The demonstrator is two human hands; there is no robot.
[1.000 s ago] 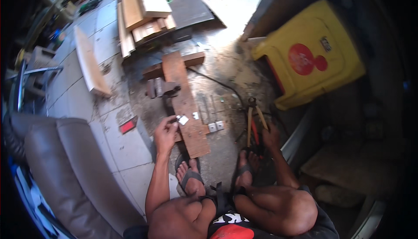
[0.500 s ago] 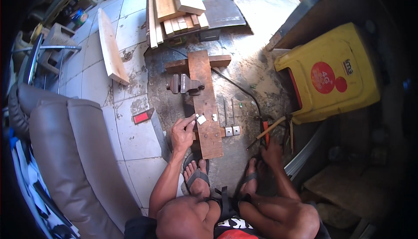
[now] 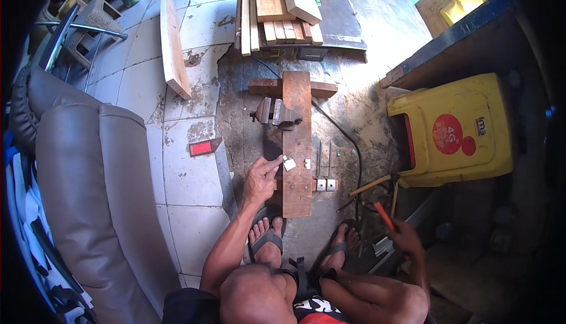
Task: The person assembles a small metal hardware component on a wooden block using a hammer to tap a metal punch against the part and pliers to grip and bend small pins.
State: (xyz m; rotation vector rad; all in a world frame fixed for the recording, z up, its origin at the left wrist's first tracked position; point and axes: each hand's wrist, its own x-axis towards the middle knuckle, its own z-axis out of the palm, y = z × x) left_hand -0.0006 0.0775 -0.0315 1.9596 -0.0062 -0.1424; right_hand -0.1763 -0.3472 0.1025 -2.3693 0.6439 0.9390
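Observation:
My left hand (image 3: 262,175) pinches a small white square piece (image 3: 289,163) and holds it on a long brown wooden plank (image 3: 298,147) lying on the floor in front of my feet. A dark metal vise (image 3: 276,113) sits against the plank's left side. My right hand (image 3: 402,233) is low at the right, closed around a red-handled tool (image 3: 383,215) among tools with wooden handles (image 3: 370,186). Two more white square pieces (image 3: 326,185) lie just right of the plank, beside thin metal rods (image 3: 323,158).
A stack of wooden boards (image 3: 277,2) lies ahead on a dark sheet. A single long board (image 3: 173,44) rests on the tiles at the left. A yellow plastic bin (image 3: 460,129) lies at the right, a grey padded seat (image 3: 88,194) at the left. A black cable (image 3: 348,141) curves past the plank.
The view has shifted, so everything sits lower and more central. My left hand stays pinching the white piece on the plank. My right hand has moved lower right, holding the red-handled tool.

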